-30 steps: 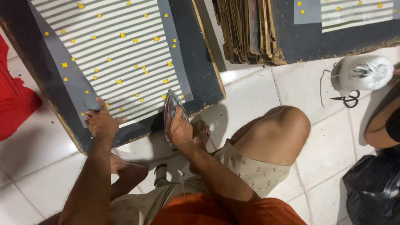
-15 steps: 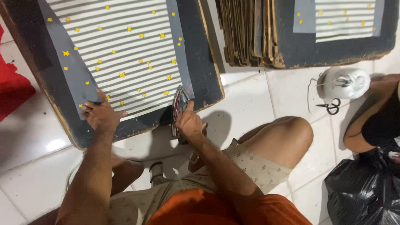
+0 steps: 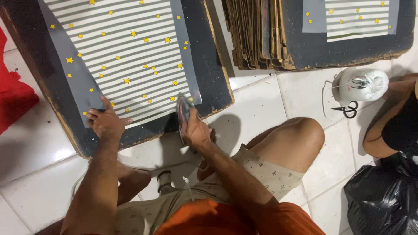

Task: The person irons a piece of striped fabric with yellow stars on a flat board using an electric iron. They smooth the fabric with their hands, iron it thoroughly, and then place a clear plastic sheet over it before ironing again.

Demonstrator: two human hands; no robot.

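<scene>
A dark wooden board lies on the tiled floor in front of me. On it is a grey sheet with white stripes and small yellow stars. My left hand presses flat on the sheet's near left corner. My right hand grips a flat-soled iron, tilted on its edge. The iron's tip touches the sheet's near right corner. My bent right knee is just right of that hand.
A stack of similar boards lies at the back right, its top one carrying another striped star sheet. A white thread spool and scissors sit on the tiles. A red cloth is at left, a black bag and another person's arm at right.
My right hand has carried the iron forward from the board's near edge onto the sheet's near right corner. My left hand stays on the near left corner.
</scene>
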